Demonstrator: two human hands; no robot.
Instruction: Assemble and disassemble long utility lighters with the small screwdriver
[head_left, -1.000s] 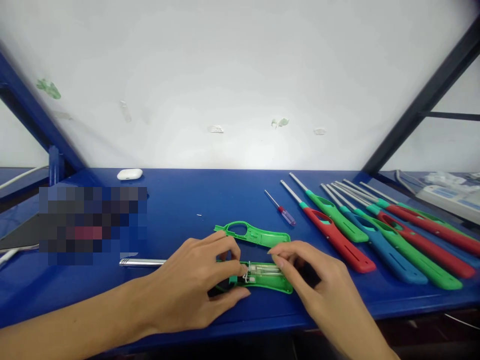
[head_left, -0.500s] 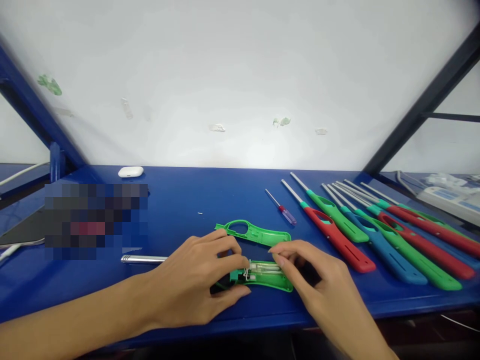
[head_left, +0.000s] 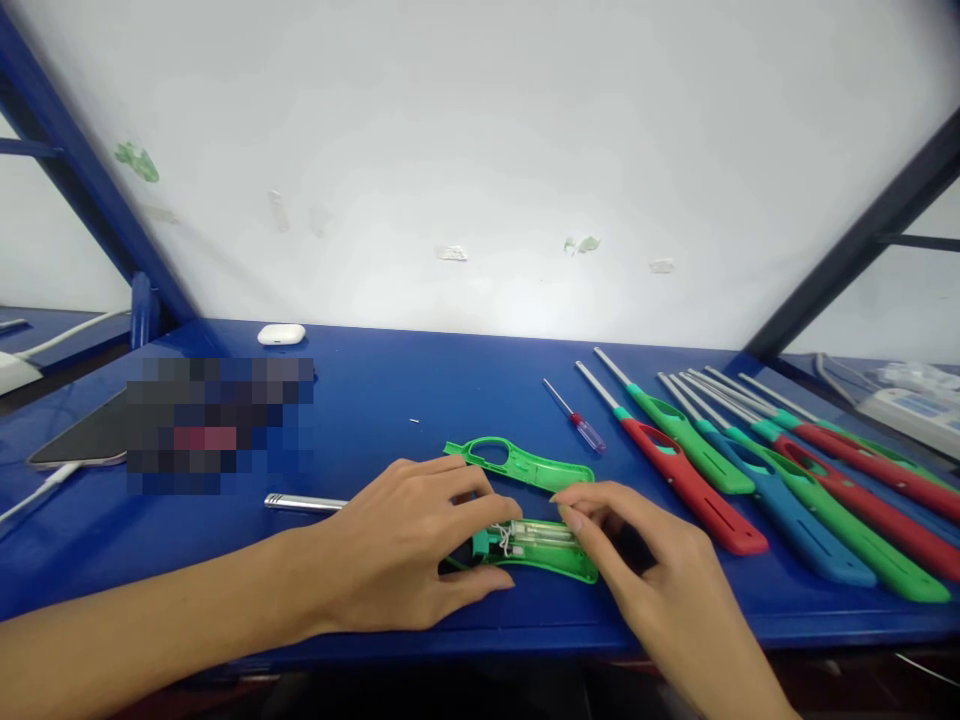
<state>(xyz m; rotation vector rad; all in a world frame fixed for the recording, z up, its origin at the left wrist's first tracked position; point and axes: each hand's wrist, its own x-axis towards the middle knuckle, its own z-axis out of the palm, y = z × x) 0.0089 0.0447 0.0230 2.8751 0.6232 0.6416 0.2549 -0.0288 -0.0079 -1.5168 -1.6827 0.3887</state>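
An opened gas lighter with a green handle half lies flat on the blue table, its clear fuel tank and white wires showing. Its silver tube pokes out to the left from under my left hand. That hand is closed around the lighter's middle, with fingertips beside the wires. My right hand is over the handle's right end, thumb and index finger pinched together at its upper edge. Whatever is in the pinch is hidden. Just behind the lighter rests the loose green cover half.
A screwdriver lies behind the cover half. Several assembled lighters, including a red one, are lined up on the right. A white case sits at the back left, near a phone on a cable. A tiny pale piece lies mid-table.
The view has shifted, so everything appears a little further right. My left index finger reaches slightly further over the wires. My right hand keeps its pinch at the handle end.
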